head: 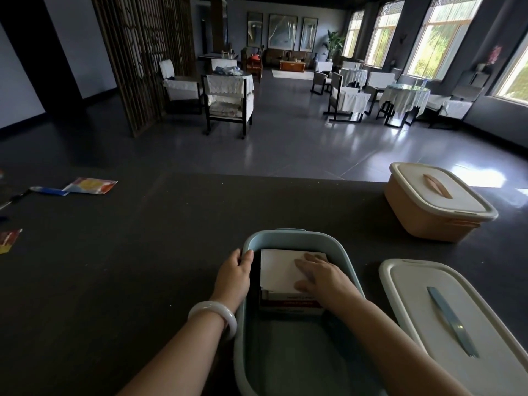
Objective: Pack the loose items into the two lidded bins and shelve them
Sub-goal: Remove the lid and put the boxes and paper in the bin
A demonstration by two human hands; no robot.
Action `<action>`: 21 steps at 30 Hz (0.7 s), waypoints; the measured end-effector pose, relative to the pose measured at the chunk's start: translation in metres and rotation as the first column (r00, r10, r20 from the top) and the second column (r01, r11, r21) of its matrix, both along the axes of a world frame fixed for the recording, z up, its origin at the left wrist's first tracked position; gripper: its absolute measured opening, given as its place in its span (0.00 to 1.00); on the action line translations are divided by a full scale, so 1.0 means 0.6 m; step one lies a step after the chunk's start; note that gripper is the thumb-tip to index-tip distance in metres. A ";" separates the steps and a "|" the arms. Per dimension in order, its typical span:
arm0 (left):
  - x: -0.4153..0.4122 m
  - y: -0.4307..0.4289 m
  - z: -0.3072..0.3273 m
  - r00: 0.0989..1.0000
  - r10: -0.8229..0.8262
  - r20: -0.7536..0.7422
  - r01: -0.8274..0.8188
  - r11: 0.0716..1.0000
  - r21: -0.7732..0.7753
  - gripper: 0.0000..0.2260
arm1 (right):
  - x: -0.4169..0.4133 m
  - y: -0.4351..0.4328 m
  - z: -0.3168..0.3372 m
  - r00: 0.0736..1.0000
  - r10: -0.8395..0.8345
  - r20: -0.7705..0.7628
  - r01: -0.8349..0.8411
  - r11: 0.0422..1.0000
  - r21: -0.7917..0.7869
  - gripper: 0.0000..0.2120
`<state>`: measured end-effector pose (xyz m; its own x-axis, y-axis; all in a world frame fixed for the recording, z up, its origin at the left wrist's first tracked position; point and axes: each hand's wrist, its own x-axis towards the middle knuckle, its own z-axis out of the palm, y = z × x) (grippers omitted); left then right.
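Only unreadable print on red-striped box (288, 303) in blue bin (285, 234).

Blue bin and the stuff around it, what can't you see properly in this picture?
Head view only:
Peach bin: its shut lid hides whatever is inside.
Box in the blue bin: white paper and the right hand cover most of it; its print is too small to read.
Blue bin's near end: cut off by the bottom edge.
Red packet at far left: cut off by the left edge, and dim.
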<state>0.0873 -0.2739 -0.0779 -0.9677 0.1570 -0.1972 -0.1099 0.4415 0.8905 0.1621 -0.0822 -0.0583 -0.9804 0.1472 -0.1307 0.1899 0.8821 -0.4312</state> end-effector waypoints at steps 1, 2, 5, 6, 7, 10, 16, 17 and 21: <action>0.000 0.000 0.000 1.000 0.000 0.000 0.000 1.000 0.000 0.26 | 0.000 0.001 0.000 1.000 -0.004 0.000 0.004 1.000 -0.003 0.30; -0.001 0.000 0.001 1.000 -0.001 0.000 0.001 1.000 -0.004 0.26 | 0.001 0.001 0.000 1.000 -0.005 0.000 0.005 1.000 -0.004 0.30; -0.002 0.001 0.001 1.000 -0.004 0.006 0.004 1.000 -0.009 0.26 | 0.001 0.003 0.001 1.000 0.002 0.012 -0.002 1.000 0.004 0.30; -0.002 0.001 0.000 1.000 -0.004 0.006 0.005 1.000 -0.009 0.26 | 0.002 0.003 0.000 1.000 0.008 0.024 -0.008 1.000 0.009 0.30; -0.002 0.001 0.000 1.000 -0.003 0.003 0.003 1.000 -0.010 0.26 | 0.003 0.003 0.000 0.999 0.017 0.039 -0.018 1.000 0.018 0.31; -0.001 0.002 0.000 1.000 0.000 -0.014 -0.001 1.000 -0.024 0.25 | 0.008 0.004 -0.001 0.996 0.054 0.078 -0.057 0.997 0.043 0.35; 0.001 0.002 0.001 1.000 0.001 -0.028 -0.002 1.000 -0.022 0.25 | 0.011 -0.004 -0.012 0.999 0.014 -0.035 -0.012 0.999 0.048 0.36; 0.001 0.002 0.002 1.000 0.001 -0.028 -0.001 1.000 -0.023 0.25 | 0.011 -0.007 -0.014 0.999 0.008 -0.053 -0.006 0.999 0.048 0.36; 0.002 0.000 0.003 1.000 -0.002 -0.028 0.002 1.000 -0.023 0.24 | 0.012 -0.008 -0.020 0.995 0.013 -0.104 -0.006 0.998 0.065 0.35</action>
